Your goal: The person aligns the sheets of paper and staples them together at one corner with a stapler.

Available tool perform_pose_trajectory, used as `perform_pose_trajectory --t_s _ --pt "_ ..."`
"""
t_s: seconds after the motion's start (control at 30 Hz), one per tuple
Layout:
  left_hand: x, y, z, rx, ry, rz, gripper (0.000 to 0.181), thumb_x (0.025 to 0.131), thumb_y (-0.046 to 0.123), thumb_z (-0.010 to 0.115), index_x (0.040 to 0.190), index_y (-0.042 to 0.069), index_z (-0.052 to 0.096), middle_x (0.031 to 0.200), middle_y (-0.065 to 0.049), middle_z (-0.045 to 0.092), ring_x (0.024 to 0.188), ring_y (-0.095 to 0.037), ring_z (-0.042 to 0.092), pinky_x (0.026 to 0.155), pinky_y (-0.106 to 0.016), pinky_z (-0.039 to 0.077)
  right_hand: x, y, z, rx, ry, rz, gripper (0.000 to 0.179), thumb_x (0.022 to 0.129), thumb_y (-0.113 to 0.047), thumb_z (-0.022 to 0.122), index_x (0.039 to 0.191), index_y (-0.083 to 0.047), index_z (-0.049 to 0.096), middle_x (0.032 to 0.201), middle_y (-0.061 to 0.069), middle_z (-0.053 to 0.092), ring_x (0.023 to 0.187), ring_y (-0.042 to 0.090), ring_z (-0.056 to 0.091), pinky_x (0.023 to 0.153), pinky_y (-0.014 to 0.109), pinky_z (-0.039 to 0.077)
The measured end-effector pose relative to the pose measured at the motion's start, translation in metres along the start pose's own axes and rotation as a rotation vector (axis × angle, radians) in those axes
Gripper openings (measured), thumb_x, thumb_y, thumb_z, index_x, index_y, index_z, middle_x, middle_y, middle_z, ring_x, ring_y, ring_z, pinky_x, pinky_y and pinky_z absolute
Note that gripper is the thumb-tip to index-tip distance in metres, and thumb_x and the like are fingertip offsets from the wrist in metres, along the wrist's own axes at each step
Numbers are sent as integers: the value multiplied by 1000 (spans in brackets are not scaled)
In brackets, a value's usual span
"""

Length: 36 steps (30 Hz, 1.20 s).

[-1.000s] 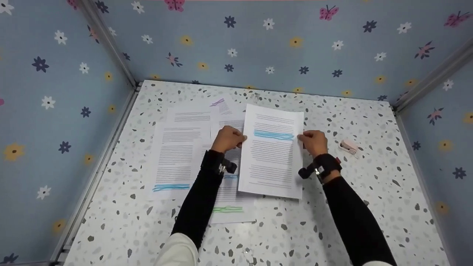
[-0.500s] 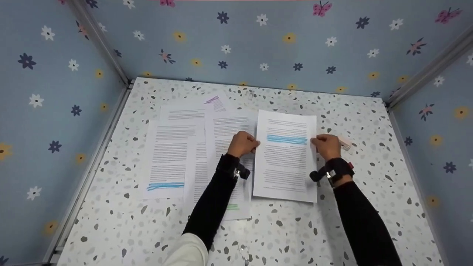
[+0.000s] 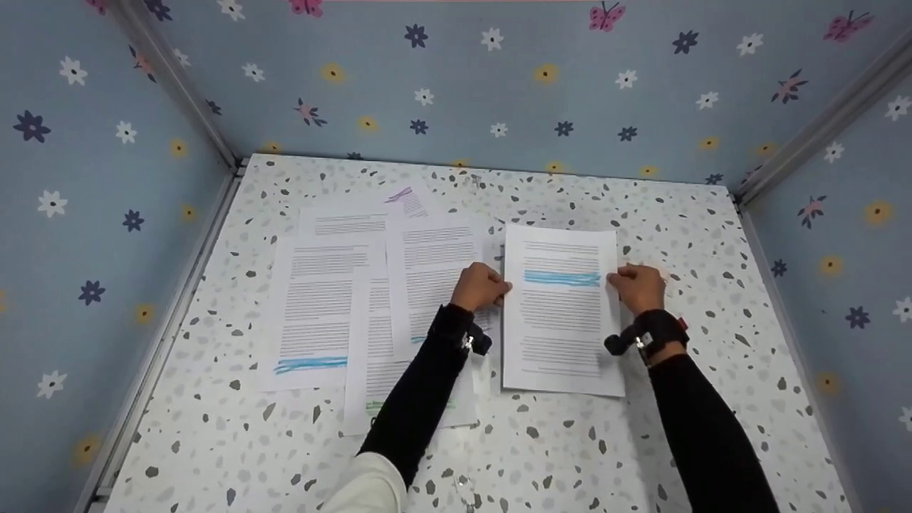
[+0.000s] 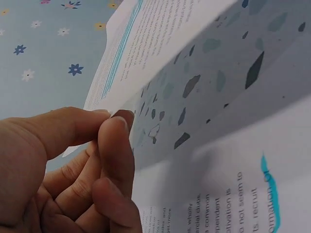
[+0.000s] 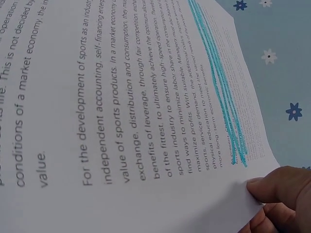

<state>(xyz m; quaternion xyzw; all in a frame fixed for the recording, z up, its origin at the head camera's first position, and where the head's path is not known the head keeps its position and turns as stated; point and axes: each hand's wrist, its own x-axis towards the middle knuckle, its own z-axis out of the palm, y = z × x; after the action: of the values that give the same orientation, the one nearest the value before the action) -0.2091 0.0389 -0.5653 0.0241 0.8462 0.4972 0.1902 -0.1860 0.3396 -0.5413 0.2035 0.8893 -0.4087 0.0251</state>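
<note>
I've got left fingers (image 4: pixel 115 150) and right fingers (image 5: pixel 274 184) pinching opposite edges of the blue-striped sheet (image 3: pixel 561 320), just right of the overlapping papers (image 3: pixel 317 303) on the speckled surface (image 3: pixel 556 456), and imo the trick is holding both sides level and lightly taut so it doesn't buckle.

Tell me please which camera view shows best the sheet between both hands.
The head view, because the sheet and its blue marking appear there with all four sheet corners. The left wrist view shows only a slanted, cropped part; the right wrist view shows its text larger but cropped.
</note>
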Motion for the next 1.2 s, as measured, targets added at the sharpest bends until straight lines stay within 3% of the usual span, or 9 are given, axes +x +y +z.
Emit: perform_pose_trajectory --t_s 0.2,0.27,0.43,0.53,0.67,0.8,1.0,1.2 --pt "3 -5 13 65 -8 6 20 94 19 74 84 2 79 67 -10 72 64 -24 71 51 -22 44 3 15 4 -24 14 -28 40 96 -15 67 124 13 65 152 26 43 120 42 58 99 46 47" --pt "2 -6 16 92 0 -9 19 93 18 75 86 1 78 64 -7 71 58 -19 69 50 -22 46 4 19 6 -28 6 -24 39 96 -14 67 123 14 64 150 27 45 122 43 56 101 48 46" --pt "0 -6 23 176 56 -1 17 90 16 78 79 3 77 56 -1 66 48 -11 60 50 -24 46 3 26 11 -51 -3 -6 39 96 -18 67 123 10 67 122 28 66 106 39 63 90 47 50" --pt "1 -6 27 221 88 16 25 88 14 78 64 7 73 52 1 63 45 -11 57 47 -25 43 3 27 13 -62 1 -6 38 96 -18 67 122 10 67 119 28 67 103 37 64 88 45 51" --pt "3 -8 32 274 121 20 38 84 13 77 51 13 58 49 4 54 44 -13 49 44 -28 37 4 29 14 -74 4 2 38 96 -18 67 123 9 67 122 27 67 104 38 64 89 46 50" --pt "4 -8 34 307 141 26 41 83 12 78 52 14 50 53 4 49 49 -14 45 45 -29 35 5 30 17 -83 16 7 35 95 -18 68 119 8 70 121 24 68 101 36 64 89 46 50" --pt "-1 -7 32 304 146 54 34 83 15 81 58 10 60 59 0 58 53 -15 50 50 -29 41 7 35 18 -110 37 -14 29 93 -18 70 110 6 72 107 22 71 93 35 63 85 46 49" --pt "-2 -6 30 312 126 71 30 83 18 84 63 7 66 61 -1 63 55 -15 55 55 -30 47 9 37 17 -116 25 -6 32 92 -20 70 111 6 69 108 23 69 94 35 63 84 45 49"
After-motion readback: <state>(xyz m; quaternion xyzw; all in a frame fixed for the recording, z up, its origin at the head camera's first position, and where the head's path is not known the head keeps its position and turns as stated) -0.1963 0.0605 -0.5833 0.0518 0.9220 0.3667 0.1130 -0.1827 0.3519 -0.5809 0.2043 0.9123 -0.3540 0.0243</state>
